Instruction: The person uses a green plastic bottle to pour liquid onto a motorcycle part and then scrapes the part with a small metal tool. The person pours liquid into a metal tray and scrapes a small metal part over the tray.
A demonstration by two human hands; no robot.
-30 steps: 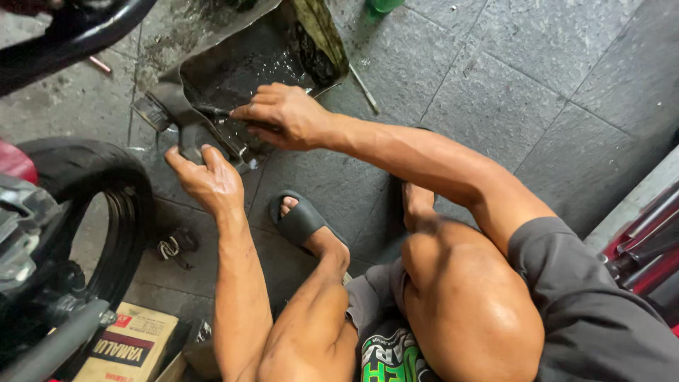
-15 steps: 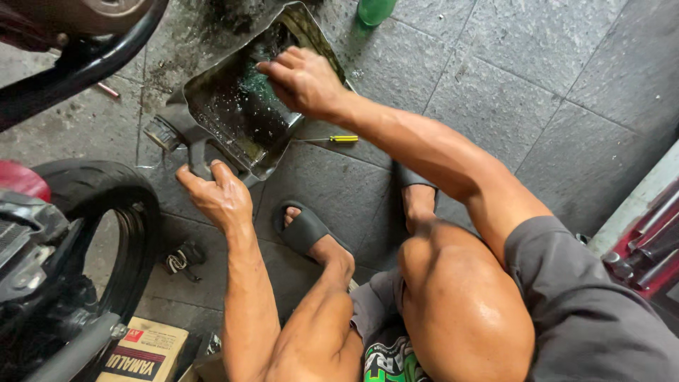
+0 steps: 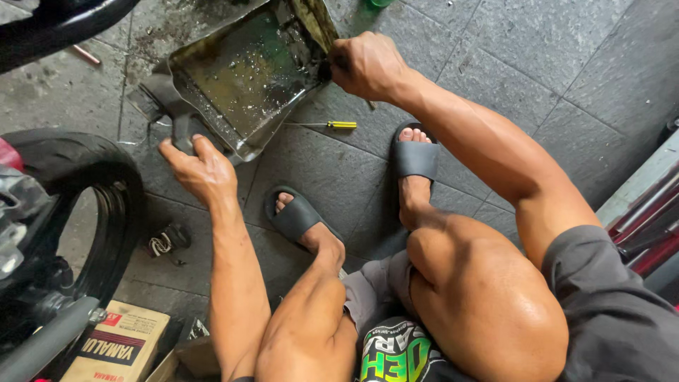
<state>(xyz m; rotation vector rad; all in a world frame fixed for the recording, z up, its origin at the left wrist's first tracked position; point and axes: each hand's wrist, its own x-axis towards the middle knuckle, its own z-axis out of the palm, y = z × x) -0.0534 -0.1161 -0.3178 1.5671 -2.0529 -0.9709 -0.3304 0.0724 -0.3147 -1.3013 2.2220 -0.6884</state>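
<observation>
A dented metal pan (image 3: 277,126) with dirty oil in it lies on the grey tiled floor. My right hand (image 3: 368,67) is closed over the pan's far right rim. My left hand (image 3: 201,170) curls its fingers on a dark grey part (image 3: 182,127) at the pan's near left corner. A thin screwdriver with a yellow handle (image 3: 341,124) lies on the floor just below the pan, between my two hands. I am squatting, with both feet in dark sandals (image 3: 297,216) under my arms.
A motorcycle tyre (image 3: 113,177) stands at the left, with a cardboard box (image 3: 120,346) beside it. A small dark part with wires (image 3: 166,242) lies near the tyre. A green bottle (image 3: 378,3) shows at the top edge. Red metal bars (image 3: 647,226) run along the right.
My right hand has come out of the pan's inside and moved right to its rim. My left hand has stayed at the pan's near left corner.
</observation>
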